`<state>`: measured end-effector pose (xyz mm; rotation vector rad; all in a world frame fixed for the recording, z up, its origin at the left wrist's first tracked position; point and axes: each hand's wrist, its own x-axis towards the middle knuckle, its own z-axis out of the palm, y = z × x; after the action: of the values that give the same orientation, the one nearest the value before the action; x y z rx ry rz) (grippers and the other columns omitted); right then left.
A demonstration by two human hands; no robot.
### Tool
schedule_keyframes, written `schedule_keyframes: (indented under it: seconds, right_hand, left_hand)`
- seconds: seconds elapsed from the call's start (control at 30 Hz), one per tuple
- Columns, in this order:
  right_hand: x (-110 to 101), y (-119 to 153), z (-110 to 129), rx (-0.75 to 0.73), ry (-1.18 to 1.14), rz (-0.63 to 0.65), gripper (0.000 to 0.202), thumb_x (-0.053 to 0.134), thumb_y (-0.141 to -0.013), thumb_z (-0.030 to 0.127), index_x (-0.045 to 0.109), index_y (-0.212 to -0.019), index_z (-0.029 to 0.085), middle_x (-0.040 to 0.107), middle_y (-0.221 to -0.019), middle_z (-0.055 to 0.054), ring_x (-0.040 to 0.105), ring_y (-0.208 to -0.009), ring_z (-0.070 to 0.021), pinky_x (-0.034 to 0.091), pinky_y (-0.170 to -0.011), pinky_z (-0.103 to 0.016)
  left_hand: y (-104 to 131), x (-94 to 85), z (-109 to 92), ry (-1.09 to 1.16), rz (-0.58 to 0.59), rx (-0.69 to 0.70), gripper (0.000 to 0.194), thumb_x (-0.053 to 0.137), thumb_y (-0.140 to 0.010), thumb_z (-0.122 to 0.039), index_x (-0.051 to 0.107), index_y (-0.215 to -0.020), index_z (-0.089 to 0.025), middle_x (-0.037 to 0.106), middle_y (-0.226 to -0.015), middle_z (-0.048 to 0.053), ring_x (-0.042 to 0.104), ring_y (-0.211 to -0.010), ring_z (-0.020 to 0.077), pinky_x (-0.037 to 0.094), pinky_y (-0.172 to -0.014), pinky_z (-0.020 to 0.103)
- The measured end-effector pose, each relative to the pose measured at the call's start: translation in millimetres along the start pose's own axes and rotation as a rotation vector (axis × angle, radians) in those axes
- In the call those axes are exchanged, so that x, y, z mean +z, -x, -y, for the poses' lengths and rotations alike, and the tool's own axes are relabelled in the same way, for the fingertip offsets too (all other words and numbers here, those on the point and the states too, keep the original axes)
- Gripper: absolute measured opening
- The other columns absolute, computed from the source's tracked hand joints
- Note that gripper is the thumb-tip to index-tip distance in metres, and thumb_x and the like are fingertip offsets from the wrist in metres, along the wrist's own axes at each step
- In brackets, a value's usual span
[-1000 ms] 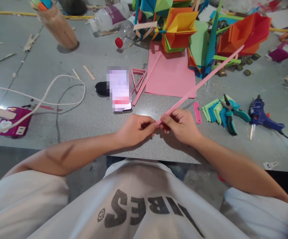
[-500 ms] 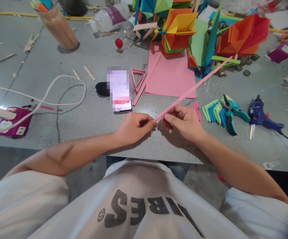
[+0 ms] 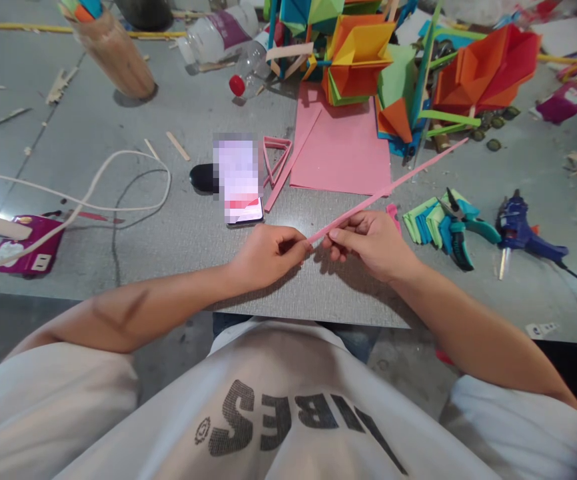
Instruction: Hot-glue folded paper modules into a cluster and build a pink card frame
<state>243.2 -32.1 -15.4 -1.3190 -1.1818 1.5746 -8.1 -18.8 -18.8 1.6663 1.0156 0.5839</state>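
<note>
A long, narrow pink paper strip [image 3: 398, 181] slants up to the right over the table's front part. My left hand [image 3: 273, 259] pinches its near end between thumb and fingers. Just to the right, my right hand [image 3: 368, 243] has thumb and forefinger closed on the strip a little farther along. Beyond the hands lies a stack of pink paper [image 3: 343, 150], with a second pink strip [image 3: 293, 160] slanting at its left edge. A folded pink paper triangle [image 3: 277, 160] stands beside that strip. Close to my right hand is a small pink tool [image 3: 393, 217], partly hidden.
Left of the triangle lies a phone [image 3: 245, 212], its screen blurred out. Pliers [image 3: 461, 233] rest on folded green and blue paper pieces [image 3: 422, 223], beside a blue glue gun [image 3: 531, 230]. Colourful paper models [image 3: 358, 57] and plastic bottles [image 3: 251, 70] occupy the back.
The strip's far end has dropped lower and now looks thinner, as if turned more edge-on. Both hands keep nearly the same place, still holding it.
</note>
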Motion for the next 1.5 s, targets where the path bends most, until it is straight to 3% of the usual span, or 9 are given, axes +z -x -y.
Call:
schedule_keyframes:
  seconds: [0.23, 0.4, 0.63, 0.77, 0.97, 1.13, 1.27, 1.5]
  right_hand:
    - [2, 3, 9, 0.076, 0.038, -0.018, 0.032, 0.108, -0.078, 0.041, 0.085, -0.082, 0.019, 0.088, -0.079, -0.008, 0.072, -0.054, -0.0133, 0.056, -0.047, -0.024]
    - [5, 5, 12, 0.074, -0.023, -0.027, 0.038, 0.112, -0.075, 0.046, 0.085, -0.083, 0.019, 0.088, -0.08, -0.007, 0.07, -0.053, -0.0125, 0.054, -0.047, -0.024]
    - [4, 1, 11, 0.131, -0.162, -0.035, 0.051, 0.119, -0.066, 0.053, 0.087, -0.084, 0.017, 0.089, -0.083, -0.01, 0.068, -0.053, -0.0125, 0.054, -0.045, -0.026]
    - [5, 1, 8, 0.109, -0.141, -0.021, 0.053, 0.12, -0.064, 0.055, 0.089, -0.086, 0.017, 0.09, -0.084, -0.01, 0.069, -0.054, -0.0123, 0.056, -0.047, -0.025]
    - [5, 0, 1, 0.058, -0.059, 0.028, 0.055, 0.116, -0.073, 0.063, 0.09, -0.092, 0.019, 0.091, -0.088, -0.01, 0.072, -0.056, -0.0129, 0.059, -0.049, -0.026]
    - [7, 1, 2, 0.061, -0.003, 0.078, 0.052, 0.112, -0.078, 0.062, 0.088, -0.093, 0.019, 0.091, -0.089, -0.009, 0.072, -0.058, -0.0134, 0.058, -0.051, -0.026]
    - [9, 3, 3, 0.084, 0.008, 0.068, 0.045, 0.109, -0.079, 0.055, 0.087, -0.092, 0.018, 0.09, -0.088, -0.01, 0.071, -0.057, -0.0138, 0.054, -0.049, -0.027]
    - [7, 1, 8, 0.12, 0.041, 0.032, 0.028, 0.097, -0.08, 0.039, 0.075, -0.078, 0.022, 0.078, -0.069, -0.004, 0.06, -0.05, -0.0121, 0.042, -0.048, -0.028]
  left_hand:
    - [0, -1.6, 0, -0.058, -0.055, 0.016, 0.035, 0.073, -0.11, -0.042, 0.087, -0.089, -0.017, 0.086, -0.079, 0.006, 0.074, -0.069, 0.0157, 0.05, -0.065, 0.028]
    - [0, -1.0, 2, -0.09, -0.061, 0.032, 0.033, 0.072, -0.11, -0.04, 0.089, -0.093, -0.018, 0.087, -0.08, 0.005, 0.074, -0.068, 0.0159, 0.05, -0.065, 0.029]
    - [4, 0.1, 10, -0.393, -0.12, 0.272, 0.036, 0.065, -0.116, -0.034, 0.086, -0.092, -0.017, 0.083, -0.081, 0.005, 0.064, -0.069, 0.0144, 0.042, -0.068, 0.03]
    - [5, 0.8, 13, -0.444, -0.105, 0.35, 0.036, 0.062, -0.117, -0.031, 0.086, -0.094, -0.017, 0.083, -0.083, 0.006, 0.064, -0.07, 0.0149, 0.043, -0.07, 0.031]
    - [4, 2.3, 13, -0.399, -0.089, 0.333, 0.038, 0.062, -0.117, -0.033, 0.083, -0.088, -0.018, 0.081, -0.079, 0.005, 0.064, -0.068, 0.0142, 0.042, -0.068, 0.029]
    - [4, 1.4, 9, -0.338, -0.062, 0.292, 0.037, 0.064, -0.117, -0.033, 0.087, -0.092, -0.019, 0.084, -0.081, 0.004, 0.067, -0.068, 0.0137, 0.042, -0.067, 0.028]
    - [3, -0.2, 6, -0.29, -0.048, 0.226, 0.038, 0.065, -0.116, -0.035, 0.088, -0.091, -0.018, 0.083, -0.078, 0.003, 0.067, -0.067, 0.0137, 0.043, -0.066, 0.028]
    - [2, -1.6, 2, -0.18, -0.105, 0.153, 0.036, 0.071, -0.114, -0.041, 0.087, -0.09, -0.019, 0.085, -0.077, 0.004, 0.072, -0.068, 0.0149, 0.047, -0.065, 0.029]
